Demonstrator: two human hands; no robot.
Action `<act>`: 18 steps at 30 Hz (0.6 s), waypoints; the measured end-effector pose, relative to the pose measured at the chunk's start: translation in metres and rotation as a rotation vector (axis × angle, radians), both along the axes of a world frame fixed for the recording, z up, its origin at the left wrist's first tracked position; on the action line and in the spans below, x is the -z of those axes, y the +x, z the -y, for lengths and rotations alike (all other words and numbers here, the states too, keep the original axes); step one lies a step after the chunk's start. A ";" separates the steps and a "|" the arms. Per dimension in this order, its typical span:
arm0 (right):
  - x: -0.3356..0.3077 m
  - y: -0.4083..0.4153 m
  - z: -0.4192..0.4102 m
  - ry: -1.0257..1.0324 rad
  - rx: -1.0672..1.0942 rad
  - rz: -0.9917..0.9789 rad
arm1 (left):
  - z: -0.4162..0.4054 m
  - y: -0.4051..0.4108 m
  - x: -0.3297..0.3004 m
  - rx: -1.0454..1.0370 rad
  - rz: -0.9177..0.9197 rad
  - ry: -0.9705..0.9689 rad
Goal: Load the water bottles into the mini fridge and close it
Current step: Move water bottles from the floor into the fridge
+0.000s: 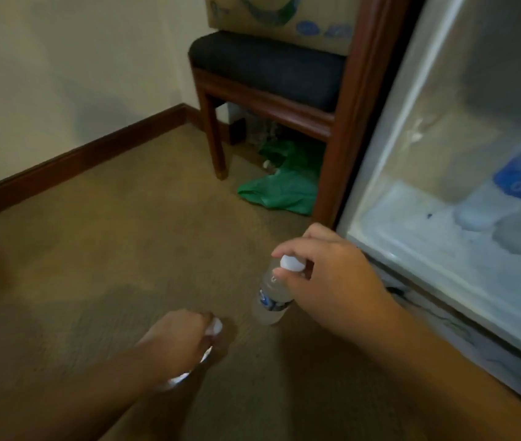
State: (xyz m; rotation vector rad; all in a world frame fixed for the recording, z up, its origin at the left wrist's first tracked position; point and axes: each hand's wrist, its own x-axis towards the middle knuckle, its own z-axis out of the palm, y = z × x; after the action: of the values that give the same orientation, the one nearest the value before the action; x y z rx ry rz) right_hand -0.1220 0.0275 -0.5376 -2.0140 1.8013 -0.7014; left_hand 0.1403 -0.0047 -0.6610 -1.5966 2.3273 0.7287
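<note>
Clear water bottle (271, 297), white cap, blue label: right hand (326, 275) pinches its neck. Second bottle (213, 329), blurred: left hand (179, 338) grips it. Mini fridge (396, 243) open.

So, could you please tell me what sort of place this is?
Probably a hotel or guest room: carpeted floor with a wooden baseboard, an upholstered wooden chair, and an open mini fridge set low.

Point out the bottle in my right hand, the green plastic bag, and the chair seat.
water bottle (270, 302), head view, on its labelled body.
green plastic bag (280, 190), head view, on its crumpled middle.
chair seat (265, 66), head view, on the dark cushion top.
</note>
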 end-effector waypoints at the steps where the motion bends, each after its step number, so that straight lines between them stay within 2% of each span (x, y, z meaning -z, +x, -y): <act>1: -0.007 -0.008 -0.007 -0.013 0.020 0.012 | 0.001 -0.010 -0.012 -0.013 -0.067 0.008; 6: -0.035 -0.052 -0.031 -0.122 0.193 0.090 | -0.005 -0.071 -0.071 -0.052 -0.429 -0.222; 8: -0.044 -0.072 -0.033 -0.205 0.267 0.080 | -0.004 -0.102 -0.093 -0.028 -0.546 -0.234; 10: -0.052 -0.092 -0.031 -0.239 0.357 0.063 | 0.000 -0.129 -0.112 0.007 -0.631 -0.236; 13: -0.063 -0.121 -0.026 -0.260 0.476 0.028 | 0.009 -0.162 -0.136 0.042 -0.741 -0.340; 18: -0.070 -0.161 -0.015 -0.286 0.610 0.012 | 0.031 -0.203 -0.172 -0.040 -0.851 -0.417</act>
State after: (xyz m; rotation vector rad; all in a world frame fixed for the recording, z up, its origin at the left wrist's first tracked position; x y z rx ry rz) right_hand -0.2828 0.0422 -0.4678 -1.5865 2.4485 -1.1955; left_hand -0.0628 -0.0356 -0.4886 -1.7114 3.2241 1.1676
